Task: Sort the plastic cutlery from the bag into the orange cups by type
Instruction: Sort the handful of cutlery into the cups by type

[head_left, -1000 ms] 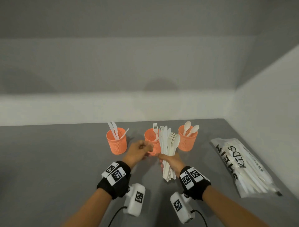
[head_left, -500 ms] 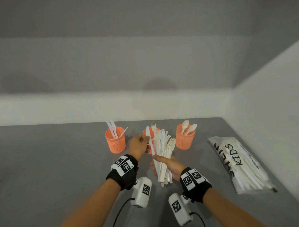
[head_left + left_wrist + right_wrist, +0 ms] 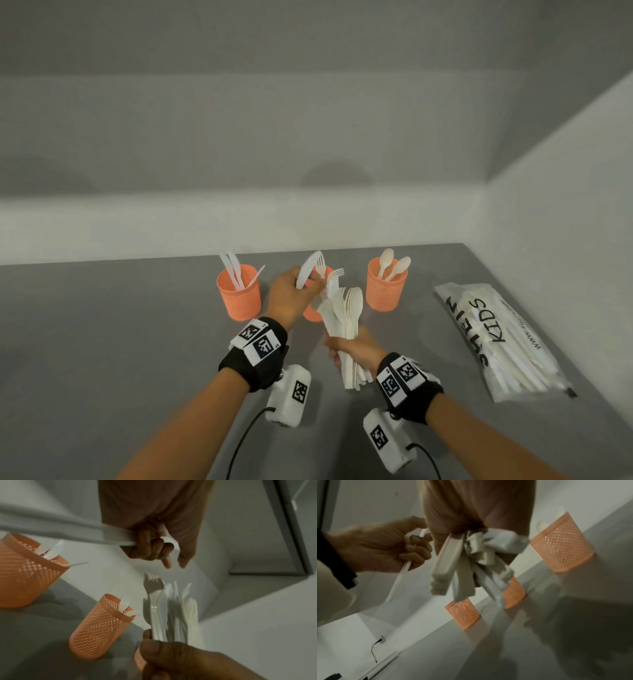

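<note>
Three orange mesh cups stand in a row. The left cup [image 3: 238, 298] holds knives, the middle cup [image 3: 311, 313] holds forks and is half hidden by my left hand, and the right cup [image 3: 386, 291] holds spoons. My left hand [image 3: 289, 294] pinches one white serrated knife [image 3: 308, 272], raised and tilted between the left and middle cups. My right hand [image 3: 354, 349] grips a mixed bundle of white cutlery [image 3: 346, 318] by its handles, heads upward, just in front of the middle cup. In the left wrist view the fingers [image 3: 154, 547] curl round the knife handle.
The printed plastic bag [image 3: 496, 339], with more cutlery inside, lies on the grey table [image 3: 102, 342] at the right, close to the side wall. A white wall runs behind the cups. Bare tabletop stretches to the left of the cups.
My left hand has pulled one knife out of the bundle and lifted it up and leftward. The right hand with the bundle has dropped slightly nearer to me.
</note>
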`<state>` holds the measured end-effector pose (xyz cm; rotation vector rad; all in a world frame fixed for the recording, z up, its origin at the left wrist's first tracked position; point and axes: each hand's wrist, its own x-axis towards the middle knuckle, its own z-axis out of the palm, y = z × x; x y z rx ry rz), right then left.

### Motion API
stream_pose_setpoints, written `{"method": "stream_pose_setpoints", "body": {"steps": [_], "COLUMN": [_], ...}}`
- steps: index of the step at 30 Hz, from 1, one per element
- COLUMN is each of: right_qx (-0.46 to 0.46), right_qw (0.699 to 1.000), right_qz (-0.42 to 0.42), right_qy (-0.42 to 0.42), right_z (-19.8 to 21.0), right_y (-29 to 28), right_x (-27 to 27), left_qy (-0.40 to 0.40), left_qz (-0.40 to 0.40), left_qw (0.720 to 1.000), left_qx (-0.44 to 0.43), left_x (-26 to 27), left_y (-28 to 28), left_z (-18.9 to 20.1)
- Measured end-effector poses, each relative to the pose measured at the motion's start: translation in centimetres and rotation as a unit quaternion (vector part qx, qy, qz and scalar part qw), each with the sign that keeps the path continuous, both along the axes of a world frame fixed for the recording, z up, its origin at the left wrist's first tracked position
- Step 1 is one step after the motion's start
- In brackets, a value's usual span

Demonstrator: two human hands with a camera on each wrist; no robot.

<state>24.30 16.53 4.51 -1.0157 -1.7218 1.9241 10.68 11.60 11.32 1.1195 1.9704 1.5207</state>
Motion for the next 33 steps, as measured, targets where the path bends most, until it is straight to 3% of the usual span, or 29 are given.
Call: {"method": "stream_pose_setpoints", "body": {"steps": [5, 13, 16, 22, 26, 33], "right_qx": [0.023, -0.001, -0.074, -0.137, -0.098, 0.020], "right_qw": [0.999, 0.995, 0.993, 0.987, 0.992, 0.997], "right_qz": [0.040, 0.098, 0.096, 0.052, 0.043, 0.034], "right_qy": [-0.021, -0.012, 0.016, 0.063, 0.069, 0.071], "right_z": [0.0, 0.4, 0.5, 0.8, 1.0, 1.1], "right_y": [-0.1, 0.4, 0.6, 1.2, 1.6, 2.0], "right_x": [0.0, 0.9, 1.6, 2.2, 2.0, 1.3], "left_qy": [0.070, 0.099, 0.040, -0.075, -0.117, -0.191], "left_qz": [-0.014, -0.047, -0.052, 0.039, 0.079, 0.134], "left_qw": [0.997, 0.990, 0.994, 0.996, 0.989, 0.971], "left_qx": [-0.041, -0.095, -0.087, -0.001, 0.050, 0.050], "left_x": [0.7, 0.8, 0.4, -0.2, 1.0, 3.7], "left_y": [0.3, 1.4, 1.9, 1.8, 1.8, 2.2], "left_z": [0.2, 0.5, 0.3, 0.4, 0.1, -2.4]}}
